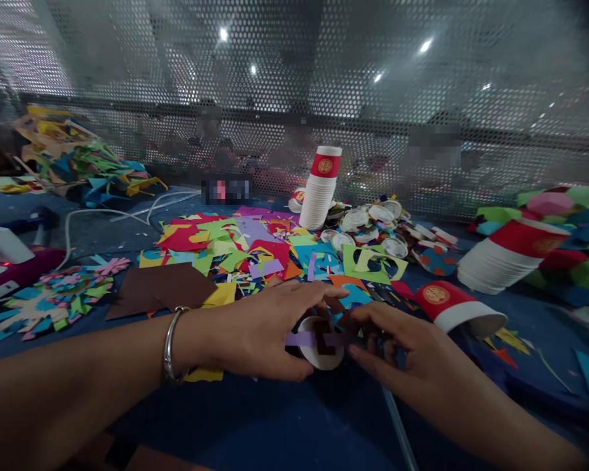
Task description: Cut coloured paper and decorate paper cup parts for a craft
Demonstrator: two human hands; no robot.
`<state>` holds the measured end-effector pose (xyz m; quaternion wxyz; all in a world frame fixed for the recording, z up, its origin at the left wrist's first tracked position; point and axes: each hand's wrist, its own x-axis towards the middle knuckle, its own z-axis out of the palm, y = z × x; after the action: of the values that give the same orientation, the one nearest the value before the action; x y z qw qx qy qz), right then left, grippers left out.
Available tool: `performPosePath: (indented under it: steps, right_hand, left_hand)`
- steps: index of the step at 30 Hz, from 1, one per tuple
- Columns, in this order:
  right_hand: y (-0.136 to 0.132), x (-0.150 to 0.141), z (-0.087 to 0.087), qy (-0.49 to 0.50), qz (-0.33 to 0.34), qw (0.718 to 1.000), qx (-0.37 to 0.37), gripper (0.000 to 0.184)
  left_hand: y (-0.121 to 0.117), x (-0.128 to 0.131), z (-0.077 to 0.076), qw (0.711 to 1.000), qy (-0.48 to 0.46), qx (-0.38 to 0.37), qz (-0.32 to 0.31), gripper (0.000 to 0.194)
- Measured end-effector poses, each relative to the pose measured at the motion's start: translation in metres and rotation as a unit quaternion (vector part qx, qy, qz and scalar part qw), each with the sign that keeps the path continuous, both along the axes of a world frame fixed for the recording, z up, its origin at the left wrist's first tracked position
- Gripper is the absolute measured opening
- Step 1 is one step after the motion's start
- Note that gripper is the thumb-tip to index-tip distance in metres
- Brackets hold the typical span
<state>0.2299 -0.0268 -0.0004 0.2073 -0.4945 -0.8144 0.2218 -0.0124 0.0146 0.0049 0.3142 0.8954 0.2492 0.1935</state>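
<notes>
My left hand (255,327) is curled around a white round paper piece (324,362), which looks like the bottom of a paper cup. Across its face runs a purple paper strip (300,339), and a small dark brown paper piece (322,343) is on it too. The fingers of my right hand (407,350) are drawn together at the strip's right end, thumb and forefinger close to it. Whether they grip the strip there is partly hidden by the fingers. Colourful paper scraps (245,239) lie just beyond both hands.
A tall stack of paper cups (318,196) stands behind the scraps, beside a heap of round white pieces (373,219). To the right are a leaning cup stack (505,258) and a tipped cup (454,304). Brown paper (161,288) and a white cable (69,229) lie left.
</notes>
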Motion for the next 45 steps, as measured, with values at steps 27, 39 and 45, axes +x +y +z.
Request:
performPosePath:
  steps: [27, 39, 45]
  right_hand:
    - [0.002, -0.001, -0.011, 0.177, -0.009, 0.977, -0.121, 0.013]
    - [0.006, 0.004, -0.012, 0.127, -0.018, 0.984, -0.126, 0.007]
    - [0.004, 0.004, -0.009, 0.106, -0.023, 0.987, -0.120, 0.008]
  left_hand:
    - [-0.005, 0.003, 0.003, 0.998, -0.018, 0.044, -0.035, 0.082]
    - [-0.005, -0.002, 0.008, 0.997, 0.007, 0.062, -0.039, 0.084]
    - [-0.004, -0.002, 0.008, 0.997, 0.005, 0.061, -0.046, 0.083]
